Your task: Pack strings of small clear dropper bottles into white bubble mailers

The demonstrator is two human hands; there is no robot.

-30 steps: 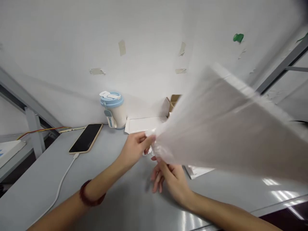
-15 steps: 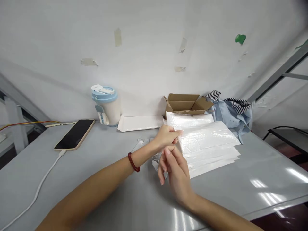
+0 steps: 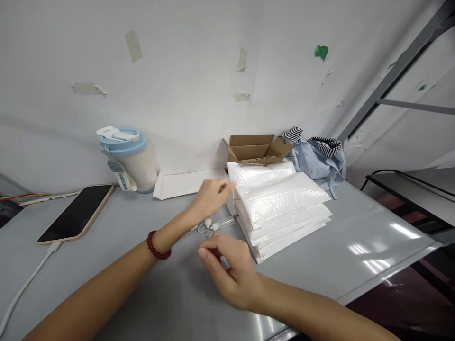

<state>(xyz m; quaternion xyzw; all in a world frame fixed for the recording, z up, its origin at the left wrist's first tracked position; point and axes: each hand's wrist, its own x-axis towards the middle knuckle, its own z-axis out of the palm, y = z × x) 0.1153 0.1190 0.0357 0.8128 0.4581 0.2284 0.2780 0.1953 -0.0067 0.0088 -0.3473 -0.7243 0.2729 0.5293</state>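
Note:
At the left edge of a stack of white bubble mailers (image 3: 287, 208) is my left hand (image 3: 211, 199), with a red bead bracelet on the wrist. Its fingers are curled, and the thumb tip overlaps the rear mailer's edge; whether it grips that edge is hidden. My right hand (image 3: 232, 272) hovers over the table in front of the stack. Its fingers are bent, with thumb and index tip close together; anything between them is too small to make out. Between my hands lie small white cables (image 3: 209, 227) and a clear tube-like piece (image 3: 225, 222), partly covered.
Behind the stack stands an open cardboard box (image 3: 254, 149), beside light blue cloth (image 3: 318, 158) with striped trim. A flat white tray-like piece (image 3: 188, 182) lies along the wall. Leftward are a blue-lidded cup (image 3: 137, 163) and a phone (image 3: 78, 213) with a charging cable (image 3: 28, 279).
The view has swung right. My left hand has drawn slightly left of the mailer stack, and my right hand has moved left and away from it, its fingers curling in.

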